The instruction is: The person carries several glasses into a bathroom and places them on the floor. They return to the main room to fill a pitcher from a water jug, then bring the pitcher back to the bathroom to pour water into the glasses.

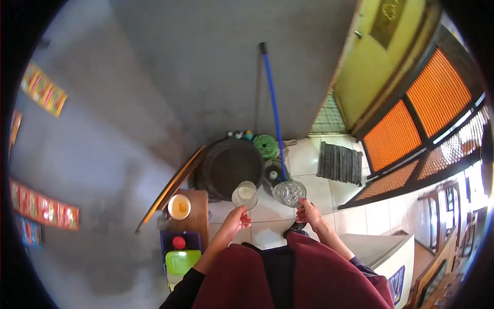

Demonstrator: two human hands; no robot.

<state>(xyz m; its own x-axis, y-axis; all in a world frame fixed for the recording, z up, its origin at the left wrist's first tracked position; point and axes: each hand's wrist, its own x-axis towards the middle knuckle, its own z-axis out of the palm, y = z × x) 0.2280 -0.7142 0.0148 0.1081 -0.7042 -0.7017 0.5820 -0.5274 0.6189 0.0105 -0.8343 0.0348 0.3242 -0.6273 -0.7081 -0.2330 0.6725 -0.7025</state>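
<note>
Two clear glass vessels are held out in front of the body, over the tiled floor and the edge of a large dark round tub (234,162). My left hand (238,219) is closed on a clear glass (245,194) with a pale round base. My right hand (307,211) is closed on a second clear glass (289,193), which has a dimpled pattern. The two glasses are apart, side by side. Behind the patterned one stands the lower end of a blue pole (274,105).
A small wooden table (199,206) at the left bears a white bowl (179,207). Nearer me are a green lid (183,262) and a red round thing (178,242). A dark mat (339,163) lies by the doorway. An orange slatted partition (393,136) and a white counter (373,247) stand right.
</note>
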